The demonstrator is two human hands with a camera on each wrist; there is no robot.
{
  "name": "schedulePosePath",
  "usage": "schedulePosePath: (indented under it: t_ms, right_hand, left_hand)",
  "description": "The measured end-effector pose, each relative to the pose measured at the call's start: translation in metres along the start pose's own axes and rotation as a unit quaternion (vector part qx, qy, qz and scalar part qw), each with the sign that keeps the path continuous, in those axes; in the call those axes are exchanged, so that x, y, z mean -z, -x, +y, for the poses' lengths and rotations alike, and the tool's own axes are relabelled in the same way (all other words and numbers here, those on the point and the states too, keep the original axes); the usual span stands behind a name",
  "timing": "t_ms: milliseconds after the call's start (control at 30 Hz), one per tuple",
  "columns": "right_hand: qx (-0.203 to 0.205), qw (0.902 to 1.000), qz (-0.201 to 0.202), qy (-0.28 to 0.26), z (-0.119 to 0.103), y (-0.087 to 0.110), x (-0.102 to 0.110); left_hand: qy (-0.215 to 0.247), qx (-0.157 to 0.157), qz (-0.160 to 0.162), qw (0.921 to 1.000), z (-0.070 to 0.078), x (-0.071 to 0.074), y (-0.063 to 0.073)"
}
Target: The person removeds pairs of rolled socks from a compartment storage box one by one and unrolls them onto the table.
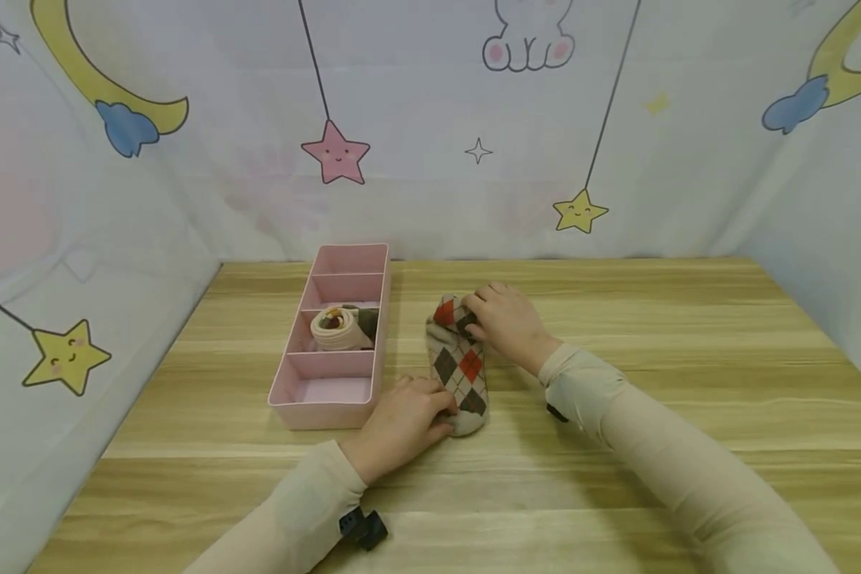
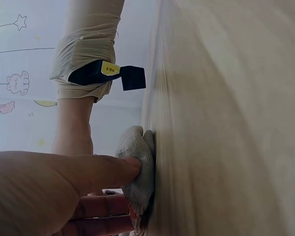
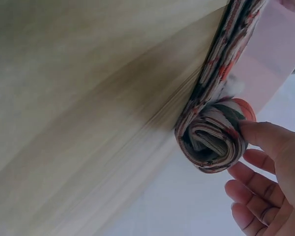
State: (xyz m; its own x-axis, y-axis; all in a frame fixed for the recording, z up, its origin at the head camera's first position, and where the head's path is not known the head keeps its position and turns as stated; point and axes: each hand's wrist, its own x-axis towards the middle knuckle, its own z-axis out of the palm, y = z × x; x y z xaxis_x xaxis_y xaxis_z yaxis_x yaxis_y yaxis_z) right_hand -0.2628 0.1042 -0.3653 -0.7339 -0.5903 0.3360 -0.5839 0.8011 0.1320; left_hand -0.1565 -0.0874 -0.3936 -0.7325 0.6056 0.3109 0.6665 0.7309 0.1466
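One left hand (image 1: 405, 418), fingers loosely extended, touches the toe of one layered beige, red-and-grey argyle sock bundle (image 1: 455, 367) on the wood-grain table (image 1: 509, 510); one right hand (image 1: 511, 323) pinches its rolled far end. Leftward, one pink four-compartment rectangular box (image 1: 323, 416) holds one cream-and-green fabric roll (image 1: 339, 331).

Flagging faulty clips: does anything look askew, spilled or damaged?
Nothing stands out. The argyle sock lies on the table, its far end rolled up at the right hand; the cream roll sits within one compartment of the pink box. No spill or damage shows.
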Motion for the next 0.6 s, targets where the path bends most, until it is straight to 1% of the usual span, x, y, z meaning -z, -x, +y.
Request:
schedulePosePath:
  t_ms: [100, 367, 600]
  right_hand:
    - [-0.003, 1.0, -0.002, -0.006, 0.002, -0.002, -0.001]
    - [-0.027, 0.9988, -0.028, -0.03, 0.008, -0.008, -0.007]
    - [-0.045, 0.9964, -0.048, -0.054, 0.016, -0.012, -0.015]
  left_hand:
    - [-0.005, 0.001, 0.001, 1.0, 0.001, -0.001, 0.0]
    - [-0.007, -0.001, 0.007, 0.9999, 0.0, -0.001, 0.002]
    - [-0.005, -0.004, 0.003, 1.0, 0.0, -0.001, 0.002]
